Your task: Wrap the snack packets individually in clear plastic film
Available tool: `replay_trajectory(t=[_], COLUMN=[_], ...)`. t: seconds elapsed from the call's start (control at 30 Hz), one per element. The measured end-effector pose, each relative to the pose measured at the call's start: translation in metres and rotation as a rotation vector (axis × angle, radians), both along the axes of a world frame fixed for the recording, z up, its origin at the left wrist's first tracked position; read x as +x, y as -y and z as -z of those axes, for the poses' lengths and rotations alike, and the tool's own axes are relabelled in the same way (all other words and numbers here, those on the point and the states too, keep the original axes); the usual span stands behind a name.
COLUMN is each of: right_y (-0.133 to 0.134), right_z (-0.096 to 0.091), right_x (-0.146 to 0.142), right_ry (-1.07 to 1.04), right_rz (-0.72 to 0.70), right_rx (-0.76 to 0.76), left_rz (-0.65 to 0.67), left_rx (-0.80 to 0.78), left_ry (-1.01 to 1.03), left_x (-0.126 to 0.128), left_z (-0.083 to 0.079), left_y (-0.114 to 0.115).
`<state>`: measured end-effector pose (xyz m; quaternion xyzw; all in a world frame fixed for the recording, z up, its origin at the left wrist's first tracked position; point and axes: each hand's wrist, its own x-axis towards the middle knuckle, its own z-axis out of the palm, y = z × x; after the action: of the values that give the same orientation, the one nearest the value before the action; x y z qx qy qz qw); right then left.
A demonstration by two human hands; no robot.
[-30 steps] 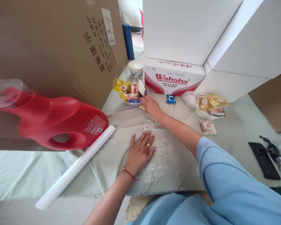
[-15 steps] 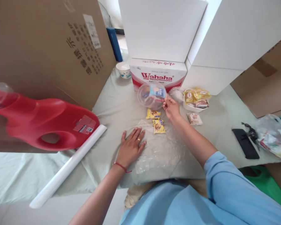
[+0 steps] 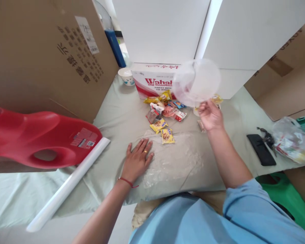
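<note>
My right hand (image 3: 211, 116) grips the rim of a clear plastic bowl (image 3: 205, 79), raised off the table and tilted, with nothing in it. Below and to its left lies a heap of wrapped snacks: yellow packets (image 3: 159, 97), a blue one (image 3: 177, 104) and a red-and-white one (image 3: 180, 115). Two yellow cookie packets (image 3: 167, 136) lie at the front of this heap. My left hand (image 3: 137, 159) rests flat, fingers spread, beside a flattened clear plastic bag (image 3: 171, 161). Behind my right hand, a white tub with yellow packets (image 3: 216, 99) is mostly hidden.
A Wahaha carton (image 3: 155, 81) and white boxes (image 3: 162, 30) stand at the back. On the left are a large cardboard box (image 3: 40, 67), a red jug (image 3: 45, 135) and a white roll (image 3: 68, 184). A paper cup (image 3: 127, 77) stands behind; a phone (image 3: 261, 149) lies right.
My right hand has lifted the bowl up and to the right. Snacks that were in or under the bowl now lie loose in a heap. My left hand stays flat.
</note>
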<state>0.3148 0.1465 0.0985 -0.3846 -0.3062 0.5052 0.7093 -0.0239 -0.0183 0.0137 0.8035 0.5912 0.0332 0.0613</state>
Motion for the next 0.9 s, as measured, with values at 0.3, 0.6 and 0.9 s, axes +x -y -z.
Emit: replay_trajectory(t=[0.3, 0.6, 0.9], right_y=[0.082, 0.021, 0.057], right_z=[0.017, 0.062, 0.024], right_x=[0.218, 0.242, 0.200], right_ry=[1.116, 1.740, 1.677], right_rz=[0.740, 0.513, 0.769], right_rx=[-0.040, -0.147, 0.232], left_rz=[-0.019, -0.103, -0.108], left_rx=[0.028, 0.044, 0.083], left_ry=[0.068, -0.002, 0.009], left_x=[0.007, 0.012, 0.014], left_z=[0.019, 0.021, 0.019], left_y=[0.012, 0.046, 0.048])
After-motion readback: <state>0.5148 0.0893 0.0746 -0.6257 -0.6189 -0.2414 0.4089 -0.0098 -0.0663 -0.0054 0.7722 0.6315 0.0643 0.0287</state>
